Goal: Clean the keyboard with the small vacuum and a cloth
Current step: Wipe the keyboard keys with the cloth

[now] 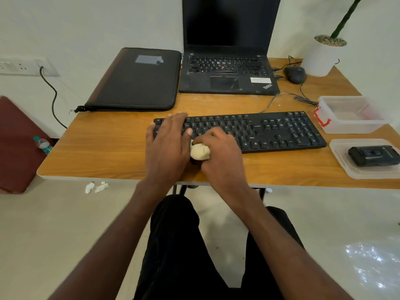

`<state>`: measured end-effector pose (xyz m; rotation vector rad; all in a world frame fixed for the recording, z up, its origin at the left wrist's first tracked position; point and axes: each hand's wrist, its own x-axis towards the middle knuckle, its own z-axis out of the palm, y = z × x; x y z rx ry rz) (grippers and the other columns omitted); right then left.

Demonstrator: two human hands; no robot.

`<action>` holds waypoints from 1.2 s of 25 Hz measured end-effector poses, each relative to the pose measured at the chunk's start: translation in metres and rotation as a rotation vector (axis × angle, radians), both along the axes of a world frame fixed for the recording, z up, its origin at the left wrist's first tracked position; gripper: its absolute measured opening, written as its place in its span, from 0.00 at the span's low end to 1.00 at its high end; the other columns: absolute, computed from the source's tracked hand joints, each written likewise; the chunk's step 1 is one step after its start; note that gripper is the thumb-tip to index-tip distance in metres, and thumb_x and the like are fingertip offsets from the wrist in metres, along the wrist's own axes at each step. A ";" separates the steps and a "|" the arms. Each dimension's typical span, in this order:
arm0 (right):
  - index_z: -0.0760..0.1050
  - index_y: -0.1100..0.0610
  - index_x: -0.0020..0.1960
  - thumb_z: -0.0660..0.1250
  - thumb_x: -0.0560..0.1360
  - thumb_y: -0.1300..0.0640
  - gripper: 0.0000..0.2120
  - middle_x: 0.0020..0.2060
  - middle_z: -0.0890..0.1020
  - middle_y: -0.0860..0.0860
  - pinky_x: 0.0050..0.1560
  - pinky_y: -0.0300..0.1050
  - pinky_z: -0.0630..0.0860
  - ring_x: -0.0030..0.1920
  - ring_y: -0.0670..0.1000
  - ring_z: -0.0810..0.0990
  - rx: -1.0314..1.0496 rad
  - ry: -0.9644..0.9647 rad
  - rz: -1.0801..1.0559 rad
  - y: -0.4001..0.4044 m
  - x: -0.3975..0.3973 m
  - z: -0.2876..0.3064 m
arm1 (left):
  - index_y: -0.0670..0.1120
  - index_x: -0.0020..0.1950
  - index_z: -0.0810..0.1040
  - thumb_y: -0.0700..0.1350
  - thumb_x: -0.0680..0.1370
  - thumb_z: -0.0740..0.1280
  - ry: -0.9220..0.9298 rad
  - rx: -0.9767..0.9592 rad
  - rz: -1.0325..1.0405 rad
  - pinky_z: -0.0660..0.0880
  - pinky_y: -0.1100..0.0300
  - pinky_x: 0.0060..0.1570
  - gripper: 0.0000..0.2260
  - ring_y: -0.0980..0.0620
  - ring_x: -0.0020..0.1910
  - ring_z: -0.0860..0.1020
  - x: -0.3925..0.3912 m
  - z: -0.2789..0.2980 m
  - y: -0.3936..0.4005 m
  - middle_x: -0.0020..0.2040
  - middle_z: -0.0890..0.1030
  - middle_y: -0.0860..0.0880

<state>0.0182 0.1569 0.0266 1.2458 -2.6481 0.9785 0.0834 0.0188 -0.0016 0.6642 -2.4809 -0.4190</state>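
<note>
Black keyboard [259, 131] lies flat near the front edge of the wooden table [104, 148], ahead of the seated person. Right hand [218, 152] clenched around a balled cream cloth [199, 151] at the keyboard's near-left edge. Left hand [167, 141] flat, fingers straight, pressing the left keys to steady it. Wiping looks underway, right half likely untouched. Small vacuum [373, 155] sits idle in a lid [357, 172] far right; whether vacuuming is done, cannot tell.
</note>
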 end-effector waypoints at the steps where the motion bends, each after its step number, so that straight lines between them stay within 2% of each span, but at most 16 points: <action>1: 0.84 0.51 0.56 0.74 0.68 0.69 0.21 0.54 0.78 0.47 0.52 0.48 0.74 0.52 0.53 0.77 -0.012 0.005 -0.026 0.005 -0.006 0.001 | 0.50 0.77 0.70 0.52 0.88 0.52 -0.026 -0.023 0.003 0.52 0.40 0.81 0.20 0.49 0.79 0.68 -0.002 -0.001 0.003 0.75 0.76 0.49; 3: 0.85 0.50 0.55 0.75 0.68 0.69 0.20 0.54 0.79 0.47 0.53 0.47 0.75 0.53 0.52 0.78 0.011 0.007 -0.141 0.020 -0.024 0.008 | 0.50 0.77 0.71 0.51 0.88 0.50 -0.067 -0.053 0.020 0.51 0.39 0.81 0.20 0.49 0.80 0.67 -0.002 -0.005 0.001 0.77 0.75 0.49; 6: 0.84 0.50 0.58 0.75 0.71 0.67 0.19 0.56 0.78 0.48 0.50 0.42 0.71 0.56 0.51 0.78 0.125 -0.015 -0.275 0.050 -0.054 0.018 | 0.50 0.76 0.73 0.50 0.88 0.50 -0.082 -0.075 0.025 0.51 0.39 0.81 0.20 0.49 0.80 0.68 -0.002 -0.009 -0.002 0.78 0.74 0.49; 9: 0.84 0.48 0.58 0.75 0.72 0.64 0.18 0.55 0.78 0.50 0.47 0.46 0.70 0.56 0.54 0.79 0.156 -0.002 -0.384 0.059 -0.065 0.023 | 0.49 0.76 0.73 0.49 0.89 0.52 -0.085 -0.083 0.023 0.52 0.39 0.81 0.19 0.49 0.80 0.68 -0.003 -0.009 -0.001 0.78 0.74 0.48; 12: 0.83 0.47 0.58 0.74 0.71 0.64 0.18 0.54 0.76 0.49 0.53 0.53 0.76 0.56 0.54 0.78 0.219 0.063 -0.168 0.048 -0.055 0.024 | 0.49 0.76 0.73 0.48 0.89 0.53 -0.086 -0.095 0.031 0.51 0.38 0.82 0.18 0.48 0.80 0.68 -0.003 -0.009 0.000 0.78 0.74 0.47; 14: 0.83 0.49 0.55 0.74 0.71 0.65 0.16 0.54 0.76 0.49 0.52 0.54 0.77 0.54 0.54 0.78 0.224 0.074 -0.057 0.048 -0.060 0.028 | 0.48 0.76 0.74 0.47 0.89 0.54 -0.088 -0.112 0.032 0.51 0.38 0.82 0.18 0.48 0.80 0.68 -0.003 -0.009 0.001 0.78 0.74 0.47; 17: 0.84 0.52 0.56 0.75 0.72 0.64 0.15 0.54 0.78 0.50 0.50 0.51 0.77 0.56 0.55 0.78 0.234 0.109 -0.134 0.049 -0.073 0.035 | 0.48 0.76 0.74 0.47 0.89 0.54 -0.094 -0.121 0.031 0.50 0.38 0.82 0.18 0.48 0.80 0.69 -0.003 -0.008 0.001 0.78 0.74 0.47; 19: 0.83 0.51 0.58 0.75 0.72 0.63 0.16 0.55 0.79 0.49 0.53 0.50 0.75 0.58 0.54 0.78 0.327 0.126 -0.052 0.044 -0.070 0.038 | 0.48 0.76 0.74 0.48 0.89 0.53 -0.099 -0.117 0.034 0.50 0.38 0.82 0.19 0.48 0.80 0.69 -0.003 -0.008 0.001 0.78 0.74 0.47; 21: 0.83 0.50 0.59 0.74 0.73 0.62 0.17 0.56 0.80 0.49 0.53 0.48 0.74 0.58 0.53 0.78 0.376 0.051 0.000 0.043 -0.076 0.043 | 0.49 0.76 0.74 0.49 0.88 0.51 -0.103 -0.122 0.040 0.49 0.39 0.82 0.20 0.48 0.80 0.69 -0.004 -0.009 0.001 0.78 0.74 0.47; 23: 0.83 0.50 0.61 0.74 0.73 0.61 0.18 0.57 0.83 0.51 0.49 0.46 0.74 0.57 0.53 0.80 0.394 -0.054 -0.056 0.043 -0.089 0.048 | 0.49 0.76 0.74 0.50 0.88 0.51 -0.100 -0.130 0.044 0.49 0.39 0.82 0.21 0.48 0.79 0.69 -0.004 -0.009 0.000 0.78 0.74 0.48; 27: 0.83 0.49 0.58 0.75 0.72 0.57 0.15 0.53 0.83 0.53 0.45 0.46 0.72 0.53 0.55 0.79 0.447 -0.064 0.046 0.026 -0.085 0.047 | 0.49 0.76 0.74 0.49 0.88 0.52 -0.095 -0.132 0.048 0.50 0.38 0.82 0.20 0.48 0.79 0.70 -0.003 -0.011 0.001 0.78 0.74 0.48; 30: 0.81 0.52 0.61 0.74 0.72 0.53 0.17 0.54 0.82 0.54 0.45 0.47 0.71 0.50 0.53 0.76 0.419 -0.044 -0.104 0.024 -0.098 0.048 | 0.50 0.75 0.75 0.50 0.87 0.50 -0.093 -0.139 0.050 0.50 0.40 0.82 0.21 0.49 0.79 0.70 -0.004 -0.011 0.000 0.78 0.75 0.49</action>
